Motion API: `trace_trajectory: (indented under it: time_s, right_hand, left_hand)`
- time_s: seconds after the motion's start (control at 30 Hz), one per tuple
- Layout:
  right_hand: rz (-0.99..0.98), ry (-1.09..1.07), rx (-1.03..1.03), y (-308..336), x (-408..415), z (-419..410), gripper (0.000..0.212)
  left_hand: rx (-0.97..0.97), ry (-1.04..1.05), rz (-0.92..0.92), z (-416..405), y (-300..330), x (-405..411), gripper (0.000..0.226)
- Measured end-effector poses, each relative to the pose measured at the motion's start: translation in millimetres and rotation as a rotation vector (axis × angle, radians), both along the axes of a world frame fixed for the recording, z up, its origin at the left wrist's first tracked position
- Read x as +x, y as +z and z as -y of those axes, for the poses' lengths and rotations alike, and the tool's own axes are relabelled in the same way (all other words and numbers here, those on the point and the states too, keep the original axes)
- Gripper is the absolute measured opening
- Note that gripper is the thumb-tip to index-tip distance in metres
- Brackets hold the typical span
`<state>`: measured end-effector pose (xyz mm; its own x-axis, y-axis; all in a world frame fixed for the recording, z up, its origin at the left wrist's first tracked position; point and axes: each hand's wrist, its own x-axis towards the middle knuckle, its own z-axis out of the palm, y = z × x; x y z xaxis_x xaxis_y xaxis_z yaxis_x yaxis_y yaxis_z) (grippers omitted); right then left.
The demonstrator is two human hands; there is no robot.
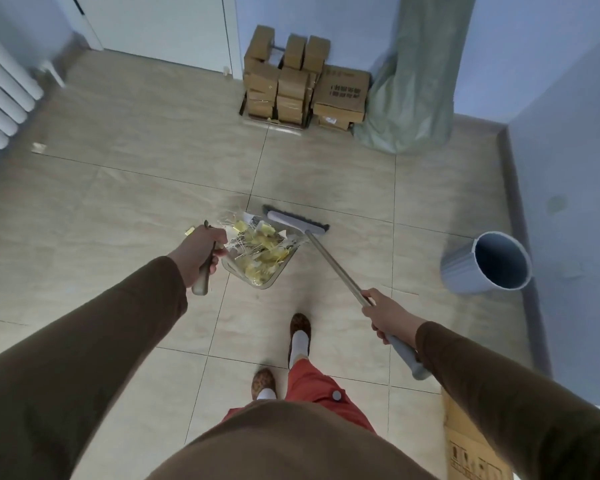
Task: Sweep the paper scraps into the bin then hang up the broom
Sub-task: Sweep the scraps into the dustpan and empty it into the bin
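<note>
My left hand (201, 252) grips the grey handle of a clear dustpan (262, 259), held above the tiled floor. Yellow and white paper scraps (260, 247) fill the pan. My right hand (387, 315) grips the metal pole of the broom (329, 265), whose grey head (297, 220) sits just beyond the dustpan's far edge. The grey round bin (489, 263) stands empty to the right, near the wall. One small yellow scrap (189, 232) shows just left of my left hand.
Stacked cardboard boxes (303, 81) and a green sack (416, 81) stand against the far wall. A white radiator (0, 105) is on the left. A flat cardboard box (471, 441) lies at lower right. A small scrap (39, 147) lies on the floor near the radiator.
</note>
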<state>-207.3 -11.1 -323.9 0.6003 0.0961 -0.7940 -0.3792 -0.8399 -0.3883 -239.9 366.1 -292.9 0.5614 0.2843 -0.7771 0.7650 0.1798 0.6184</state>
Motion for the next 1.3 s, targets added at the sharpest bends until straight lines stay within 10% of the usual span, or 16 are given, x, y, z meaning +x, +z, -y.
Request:
trace_trajectory:
  time_s: [0.7, 1.3]
  right_hand:
    - [-0.355, -1.325, 0.747, 49, -18, 42, 0.007]
    - [-0.479, -1.228, 0.793, 36, -30, 142, 0.009]
  left_hand:
    - [0.204, -0.337, 0.324, 78, 101, 17, 0.009]
    - [0.238, -0.615, 0.422, 294, 190, 110, 0.029]
